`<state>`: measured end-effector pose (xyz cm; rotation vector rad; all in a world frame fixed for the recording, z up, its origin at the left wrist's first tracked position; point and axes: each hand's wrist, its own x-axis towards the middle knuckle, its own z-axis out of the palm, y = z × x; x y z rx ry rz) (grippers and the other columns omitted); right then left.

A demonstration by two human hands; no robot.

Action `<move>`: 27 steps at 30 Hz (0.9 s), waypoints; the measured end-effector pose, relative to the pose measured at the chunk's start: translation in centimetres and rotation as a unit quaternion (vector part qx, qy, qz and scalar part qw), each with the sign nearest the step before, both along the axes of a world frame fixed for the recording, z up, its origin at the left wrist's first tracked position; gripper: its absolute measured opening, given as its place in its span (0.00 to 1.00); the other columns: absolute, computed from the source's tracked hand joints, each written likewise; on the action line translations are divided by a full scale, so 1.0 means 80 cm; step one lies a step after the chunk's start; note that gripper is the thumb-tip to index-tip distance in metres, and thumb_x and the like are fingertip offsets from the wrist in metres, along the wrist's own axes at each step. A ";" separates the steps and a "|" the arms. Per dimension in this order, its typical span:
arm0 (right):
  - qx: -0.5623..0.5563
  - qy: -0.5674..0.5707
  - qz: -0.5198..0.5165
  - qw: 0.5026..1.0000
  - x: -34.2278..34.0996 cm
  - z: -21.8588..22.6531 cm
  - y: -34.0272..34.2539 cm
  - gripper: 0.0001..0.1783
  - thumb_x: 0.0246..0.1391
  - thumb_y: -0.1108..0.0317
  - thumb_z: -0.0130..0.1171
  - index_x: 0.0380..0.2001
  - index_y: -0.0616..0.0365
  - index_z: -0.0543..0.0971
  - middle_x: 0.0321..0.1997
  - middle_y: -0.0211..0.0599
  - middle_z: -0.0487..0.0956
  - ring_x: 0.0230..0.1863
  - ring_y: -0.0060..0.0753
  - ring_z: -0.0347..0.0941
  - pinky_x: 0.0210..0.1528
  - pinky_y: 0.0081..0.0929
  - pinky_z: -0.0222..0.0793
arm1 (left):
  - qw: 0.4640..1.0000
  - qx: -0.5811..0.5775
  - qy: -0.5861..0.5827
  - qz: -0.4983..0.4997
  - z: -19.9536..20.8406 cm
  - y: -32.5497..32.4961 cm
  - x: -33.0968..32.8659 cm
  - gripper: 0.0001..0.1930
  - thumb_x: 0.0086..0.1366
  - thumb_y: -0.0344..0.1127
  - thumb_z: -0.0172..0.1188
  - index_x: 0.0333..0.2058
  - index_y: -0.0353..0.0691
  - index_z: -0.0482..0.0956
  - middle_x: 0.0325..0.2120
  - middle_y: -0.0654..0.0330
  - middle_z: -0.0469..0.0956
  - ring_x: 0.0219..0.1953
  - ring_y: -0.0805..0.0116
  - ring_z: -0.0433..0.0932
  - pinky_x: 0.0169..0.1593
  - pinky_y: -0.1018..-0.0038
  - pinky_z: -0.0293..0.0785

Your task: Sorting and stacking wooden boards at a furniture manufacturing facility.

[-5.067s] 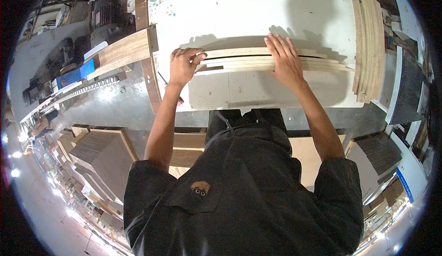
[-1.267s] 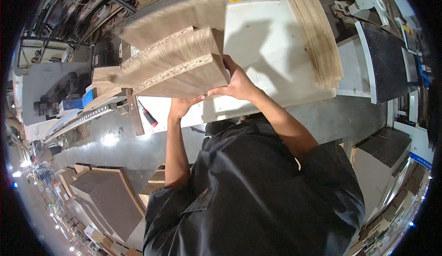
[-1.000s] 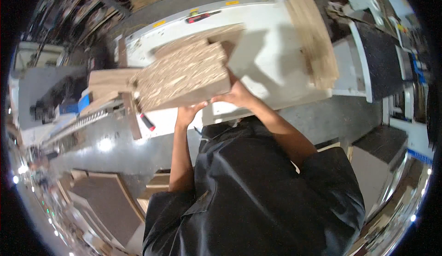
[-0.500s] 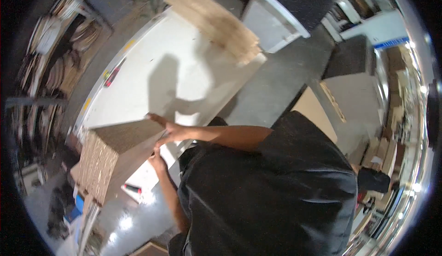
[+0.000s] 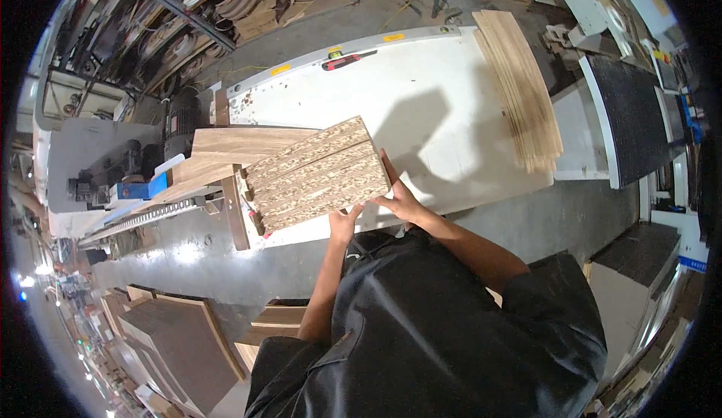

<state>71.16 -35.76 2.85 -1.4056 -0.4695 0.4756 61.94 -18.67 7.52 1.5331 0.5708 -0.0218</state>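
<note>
A stack of several wood-grain particleboard panels (image 5: 316,177), raw speckled edges turned up toward me, is gripped at its right end by both hands. My left hand (image 5: 344,226) closes on the near right corner, its thumb against the edge and its other fingers mostly hidden. My right hand (image 5: 402,200) wraps the right end, with a finger up along the side. Beneath the stack is the left part of a white worktable (image 5: 331,102); whether the panels rest on it I cannot tell. Behind them, a wood-grain board (image 5: 252,140) lies toward the left.
A pile of wood-grain strips (image 5: 519,87) covers the table's right end. Along the far edge run a metal rail (image 5: 421,36) and a red-and-black hand tool (image 5: 342,62). A machine with a dark motor (image 5: 179,121) stands left. Dark panels (image 5: 177,335) lean at lower left.
My view has swung left, bringing the machine into sight. The panel stack has turned so its raw edges face up, and both hands still grip its end.
</note>
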 end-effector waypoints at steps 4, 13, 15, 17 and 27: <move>-0.103 -0.091 0.002 0.990 0.002 -0.011 -0.005 0.54 0.62 0.63 0.70 0.79 0.59 0.45 0.80 0.54 0.54 0.79 0.50 0.53 0.77 0.43 0.54 | 0.991 0.095 -0.056 -0.072 -0.052 0.026 -0.003 0.25 0.65 0.38 0.75 0.54 0.28 0.80 0.49 0.53 0.84 0.47 0.68 0.80 0.51 0.70 0.77; -0.274 -0.134 0.062 0.950 0.027 0.017 -0.036 0.60 0.54 0.57 0.77 0.79 0.56 0.50 0.79 0.59 0.60 0.75 0.58 0.63 0.75 0.46 0.63 | 0.988 0.081 -0.019 -0.127 -0.043 0.064 0.011 0.36 0.56 0.50 0.80 0.58 0.36 0.80 0.57 0.54 0.82 0.58 0.57 0.79 0.63 0.67 0.75; -0.301 -0.077 0.165 0.936 0.061 0.084 -0.079 0.64 0.52 0.58 0.79 0.81 0.55 0.46 0.84 0.53 0.51 0.83 0.51 0.47 0.82 0.44 0.49 | 0.963 0.175 0.070 -0.194 -0.005 0.053 0.026 0.36 0.58 0.39 0.81 0.58 0.26 0.75 0.61 0.48 0.78 0.61 0.59 0.78 0.69 0.63 0.74; -0.227 -0.069 0.152 0.959 0.096 0.145 -0.130 0.68 0.48 0.55 0.81 0.81 0.57 0.45 0.85 0.50 0.46 0.85 0.43 0.39 0.83 0.41 0.40 | 0.952 0.142 0.109 -0.250 -0.039 0.065 0.029 0.38 0.63 0.46 0.76 0.65 0.31 0.72 0.68 0.52 0.72 0.66 0.58 0.74 0.75 0.63 0.65; -0.424 -0.529 0.046 0.733 0.012 0.499 0.054 0.70 0.30 0.29 0.79 0.71 0.62 0.64 0.71 0.56 0.70 0.73 0.59 0.65 0.76 0.48 0.59 | 0.937 0.248 -0.210 -0.126 -0.123 0.074 0.027 0.46 0.46 0.35 0.83 0.63 0.39 0.68 0.57 0.47 0.74 0.63 0.45 0.72 0.68 0.60 0.67</move>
